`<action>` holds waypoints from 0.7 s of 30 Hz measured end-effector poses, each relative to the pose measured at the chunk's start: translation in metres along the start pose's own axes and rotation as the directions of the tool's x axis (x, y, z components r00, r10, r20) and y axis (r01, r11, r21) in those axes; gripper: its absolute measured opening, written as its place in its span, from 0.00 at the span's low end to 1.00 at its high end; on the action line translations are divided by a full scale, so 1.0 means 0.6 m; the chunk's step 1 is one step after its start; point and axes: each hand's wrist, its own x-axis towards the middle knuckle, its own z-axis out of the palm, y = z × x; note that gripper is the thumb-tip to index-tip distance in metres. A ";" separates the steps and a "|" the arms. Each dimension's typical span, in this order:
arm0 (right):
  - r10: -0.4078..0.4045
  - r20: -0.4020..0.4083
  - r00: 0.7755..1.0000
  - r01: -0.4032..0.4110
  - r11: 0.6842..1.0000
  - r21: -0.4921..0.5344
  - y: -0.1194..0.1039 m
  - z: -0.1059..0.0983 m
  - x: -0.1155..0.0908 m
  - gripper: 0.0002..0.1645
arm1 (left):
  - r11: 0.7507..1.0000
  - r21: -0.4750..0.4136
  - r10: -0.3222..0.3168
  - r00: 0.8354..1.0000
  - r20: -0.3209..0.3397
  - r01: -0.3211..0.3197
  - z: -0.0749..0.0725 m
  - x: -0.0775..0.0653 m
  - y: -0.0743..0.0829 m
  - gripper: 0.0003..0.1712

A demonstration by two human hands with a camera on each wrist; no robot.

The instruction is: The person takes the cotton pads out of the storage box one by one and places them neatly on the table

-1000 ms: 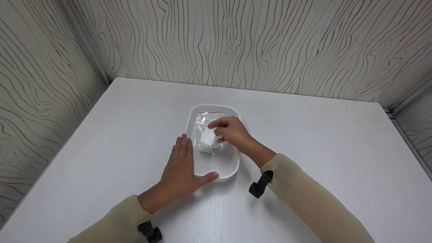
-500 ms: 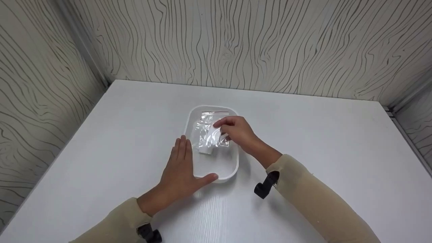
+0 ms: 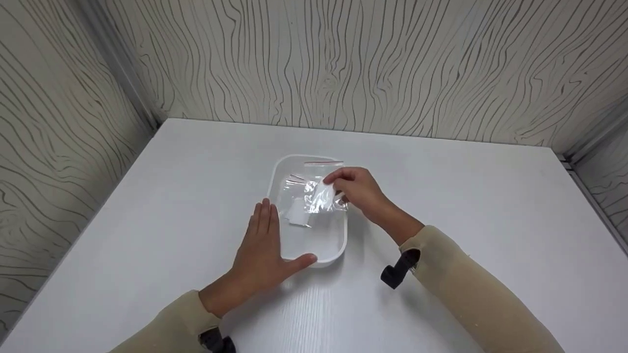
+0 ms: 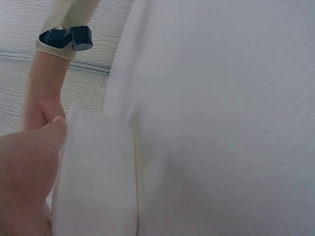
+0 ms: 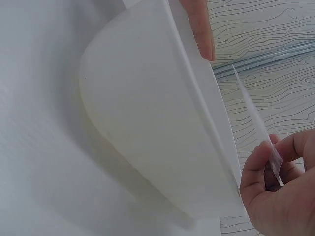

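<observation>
A clear zip bag [image 3: 321,198] with a red line along its top and something white inside hangs from my right hand [image 3: 360,189], pinched between thumb and fingers. In the right wrist view the bag [image 5: 253,113] appears edge-on above the rim of a white plastic bin [image 5: 142,98]. Inside the bin [image 3: 338,252] lies another clear zip bag [image 3: 297,213] with a white piece in it, partly covered by the held one. My left hand [image 3: 260,250] rests along the bin's left side, fingers straight, thumb stretched over the near rim.
The bin stands on a white table [image 3: 441,196]. Behind the table rises a wood-grain patterned wall [image 3: 343,63], with another panel [image 3: 59,122] at the left. Both sleeves carry a black wrist camera [image 3: 400,269].
My right hand has moved to the right with its zip bag, lifting away from the bag beneath, which now shows more. The left hand has stayed at the bin.
</observation>
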 end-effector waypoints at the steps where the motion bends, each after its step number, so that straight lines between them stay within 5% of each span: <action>1: 0.002 -0.006 1.000 -0.002 1.000 -0.002 0.000 -0.002 0.000 0.15 | 1.000 -0.001 0.002 1.000 0.000 -0.002 0.001 0.000 0.000 0.73; 21: 0.028 -0.013 1.000 -0.029 0.999 -0.022 0.009 -0.049 -0.012 0.15 | 1.000 0.015 -0.006 1.000 0.007 0.006 0.002 0.001 0.001 0.72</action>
